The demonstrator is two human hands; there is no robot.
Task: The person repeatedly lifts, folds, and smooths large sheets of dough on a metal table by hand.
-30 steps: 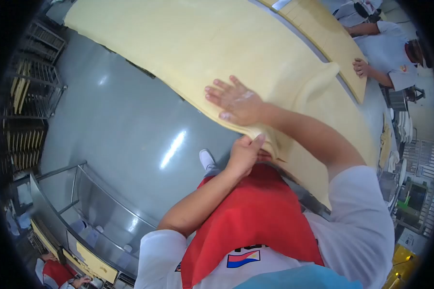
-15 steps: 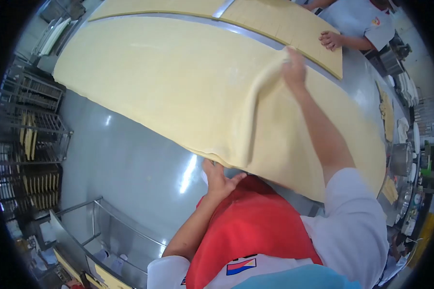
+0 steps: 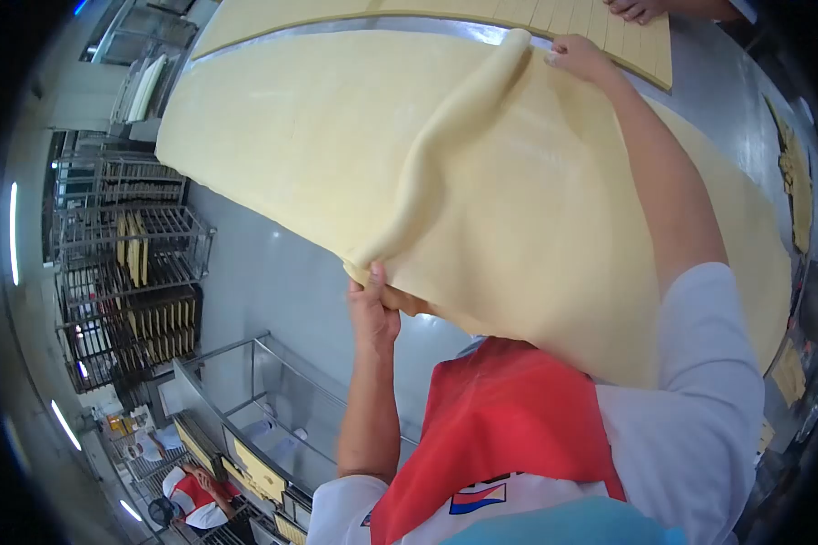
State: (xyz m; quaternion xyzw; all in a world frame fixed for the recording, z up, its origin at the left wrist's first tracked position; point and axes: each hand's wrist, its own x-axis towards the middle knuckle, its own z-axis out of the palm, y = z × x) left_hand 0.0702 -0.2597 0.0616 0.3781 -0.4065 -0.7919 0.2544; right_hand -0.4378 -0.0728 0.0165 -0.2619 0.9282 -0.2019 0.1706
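Note:
A wide sheet of pale yellow dough covers the table, with a raised fold running from its near edge to its far edge. My left hand pinches the near edge at the lower end of this fold, thumb on top. At the far edge, just right of the fold's upper end, my right hand has its fingers curled on the dough. The dough to the right of the fold looks loose and slightly rippled.
Beyond the sheet lies a second dough slab with cut lines, a co-worker's hand on it. Racks with trays stand at the left. A metal frame and another person are at lower left. Dough scraps lie far right.
The fold has moved left along the sheet. My right hand has reached to the far edge, and my left hand has shifted from below the near edge to a pinch on it. The view has turned.

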